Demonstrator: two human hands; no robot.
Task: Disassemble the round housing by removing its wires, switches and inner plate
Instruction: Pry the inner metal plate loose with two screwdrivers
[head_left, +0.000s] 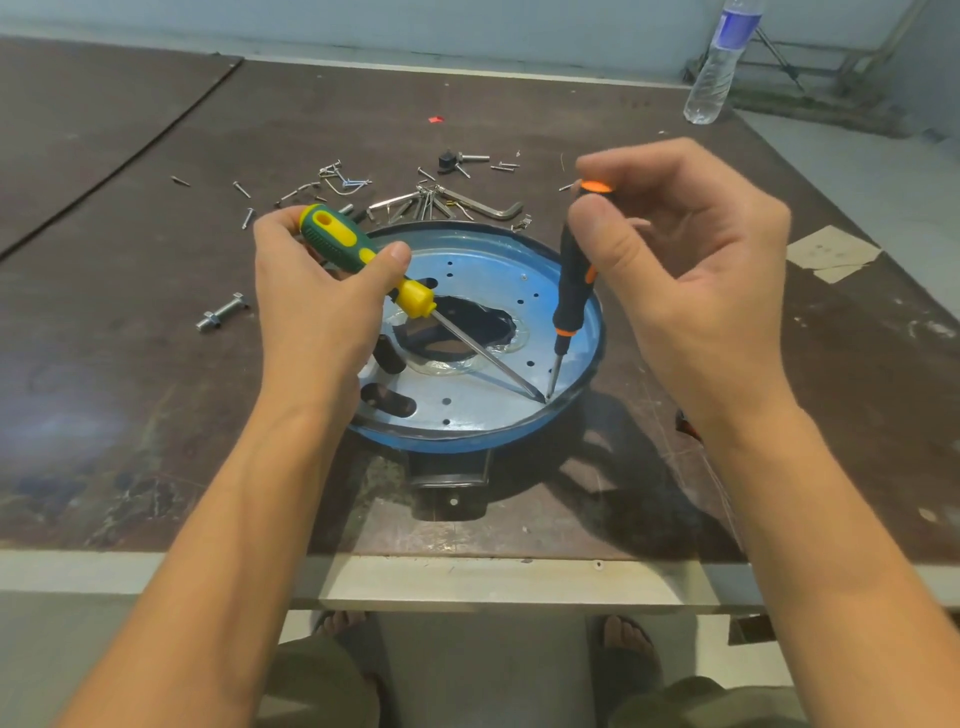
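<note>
On a scuffed dark table (156, 364) strewn with screws (332, 182), the round housing (483, 415) sits centred. The left hand (317, 291) grips a green-yellow screwdriver (363, 260), the right hand (691, 270) a black-orange screwdriver (571, 275); their tips apparently meet at the inner plate (483, 400). A water bottle (719, 67) stands at the far edge.

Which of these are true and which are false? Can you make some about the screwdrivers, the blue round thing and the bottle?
1. The left hand holds a green and yellow screwdriver. True.
2. Both screwdriver tips meet near the rim of the blue round housing. True.
3. The right hand holds a hammer. False: it holds a black and orange screwdriver.
4. The water bottle lies flat inside the housing. False: it stands upright at the table's far right.
</note>
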